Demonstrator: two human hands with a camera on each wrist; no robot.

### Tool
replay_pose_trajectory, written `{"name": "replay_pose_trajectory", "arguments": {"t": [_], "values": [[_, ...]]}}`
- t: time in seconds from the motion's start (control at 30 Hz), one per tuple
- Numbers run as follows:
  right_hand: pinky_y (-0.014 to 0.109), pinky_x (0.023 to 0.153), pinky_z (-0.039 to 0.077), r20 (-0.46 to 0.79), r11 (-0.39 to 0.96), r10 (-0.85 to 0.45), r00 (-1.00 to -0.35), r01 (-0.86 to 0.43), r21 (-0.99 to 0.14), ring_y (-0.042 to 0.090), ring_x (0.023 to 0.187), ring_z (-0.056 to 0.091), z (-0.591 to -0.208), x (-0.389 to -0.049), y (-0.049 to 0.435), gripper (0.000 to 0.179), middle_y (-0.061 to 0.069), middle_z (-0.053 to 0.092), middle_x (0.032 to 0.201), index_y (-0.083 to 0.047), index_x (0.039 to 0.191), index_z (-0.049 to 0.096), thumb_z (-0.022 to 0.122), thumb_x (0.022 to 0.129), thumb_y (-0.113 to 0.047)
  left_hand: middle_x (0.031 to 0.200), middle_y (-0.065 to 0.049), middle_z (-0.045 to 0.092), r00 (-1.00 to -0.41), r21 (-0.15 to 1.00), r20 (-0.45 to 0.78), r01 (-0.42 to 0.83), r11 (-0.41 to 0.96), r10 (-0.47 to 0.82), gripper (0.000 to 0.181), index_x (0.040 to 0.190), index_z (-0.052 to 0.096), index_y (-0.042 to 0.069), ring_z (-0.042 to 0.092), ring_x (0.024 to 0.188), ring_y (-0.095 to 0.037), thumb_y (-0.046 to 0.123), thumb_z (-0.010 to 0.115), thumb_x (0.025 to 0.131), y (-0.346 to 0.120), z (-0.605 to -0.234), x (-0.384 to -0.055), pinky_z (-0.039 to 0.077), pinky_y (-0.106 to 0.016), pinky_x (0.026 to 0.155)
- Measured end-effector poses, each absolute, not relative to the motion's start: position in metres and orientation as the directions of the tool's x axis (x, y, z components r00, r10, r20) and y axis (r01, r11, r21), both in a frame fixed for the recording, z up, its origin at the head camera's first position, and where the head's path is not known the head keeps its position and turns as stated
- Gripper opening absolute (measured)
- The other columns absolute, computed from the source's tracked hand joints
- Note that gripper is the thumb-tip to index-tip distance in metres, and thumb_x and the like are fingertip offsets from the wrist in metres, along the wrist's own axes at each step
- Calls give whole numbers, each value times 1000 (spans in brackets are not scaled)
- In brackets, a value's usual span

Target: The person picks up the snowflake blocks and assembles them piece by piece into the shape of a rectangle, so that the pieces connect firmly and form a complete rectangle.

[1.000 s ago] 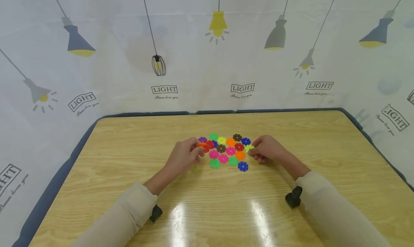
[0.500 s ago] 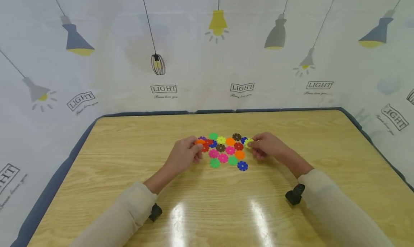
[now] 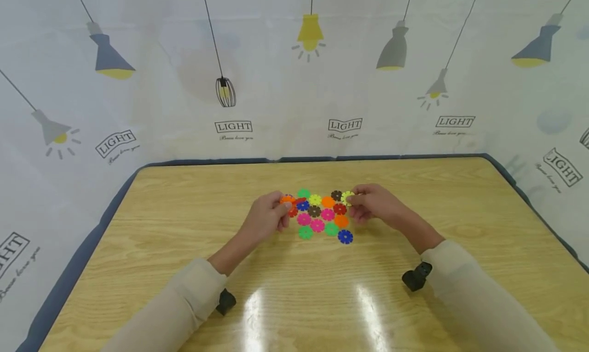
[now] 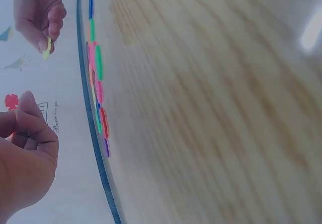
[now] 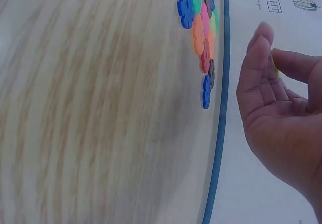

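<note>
In the head view my left hand (image 3: 266, 216) pinches an orange notched snowflake disc (image 3: 287, 200) between thumb and fingers. A red snowflake disc (image 4: 11, 101) sticks out past those fingers in the left wrist view, apparently joined to the orange one; the joint is hidden. My right hand (image 3: 377, 206) pinches a yellow snowflake disc (image 3: 347, 198) by its edge, raised above the table. Between and below both hands lie several flat discs, among them a pink disc (image 3: 317, 225), a brown disc (image 3: 314, 211) and a blue disc (image 3: 345, 236).
The discs lie close together on a wood-grain table (image 3: 294, 275), towards its far side. Behind the table's dark edge hangs a white backdrop (image 3: 271, 60) printed with lamps. Black wrist cameras, such as the right camera (image 3: 416, 277), sit under both cuffs.
My right hand has lifted the yellow disc off the table and brought it up and leftward. In my left hand the orange disc has turned from edge-on to face-up, the red disc tilting with it.
</note>
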State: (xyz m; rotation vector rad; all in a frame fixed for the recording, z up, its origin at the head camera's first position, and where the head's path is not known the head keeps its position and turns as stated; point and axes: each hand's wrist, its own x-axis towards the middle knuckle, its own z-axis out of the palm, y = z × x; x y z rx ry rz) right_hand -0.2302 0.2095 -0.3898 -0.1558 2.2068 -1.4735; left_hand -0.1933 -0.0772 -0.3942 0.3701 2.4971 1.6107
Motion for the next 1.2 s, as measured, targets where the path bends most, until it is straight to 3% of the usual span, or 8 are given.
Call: {"name": "replay_pose_trajectory", "arguments": {"t": [0.27, 0.47, 0.77, 1.2], "values": [[30, 64, 52, -267, 393, -361, -894, 114, -912, 17, 63, 53, -385, -230, 201, 35, 6, 58, 75, 8, 101, 57, 56, 99, -27, 58, -5, 54, -958, 965, -87, -13, 262, 273, 26, 79, 53, -2, 47, 50, -17, 11, 48, 101, -73, -387, -197, 45, -26, 51], [27, 59, 46, -272, 329, -377, -886, 146, -933, 16, 58, 47, -375, -225, 187, 31, 4, 54, 70, 6, 95, 55, 54, 100, -24, 55, -5, 53, -950, 979, -138, -88, 186, 279, 28, 74, 52, 1, 45, 47, -15, 10, 49, 100, -72, -383, -198, 43, -25, 49], [29, 54, 42, -245, 280, -441, -864, 126, -952, 17, 55, 46, -373, -221, 169, 26, 4, 53, 66, -2, 85, 55, 52, 101, -22, 53, -3, 51, -943, 987, -141, -108, 121, 303, 31, 68, 47, 5, 42, 46, -14, 11, 49, 99, -69, -381, -196, 38, -28, 49], [29, 53, 40, -231, 316, -477, -848, 80, -945, 16, 55, 45, -370, -220, 156, 29, 5, 53, 67, 2, 92, 57, 52, 101, -25, 53, -3, 53, -933, 989, -137, -109, 101, 331, 29, 71, 49, 4, 45, 46, -14, 9, 50, 99, -69, -384, -198, 38, -26, 48]]}}
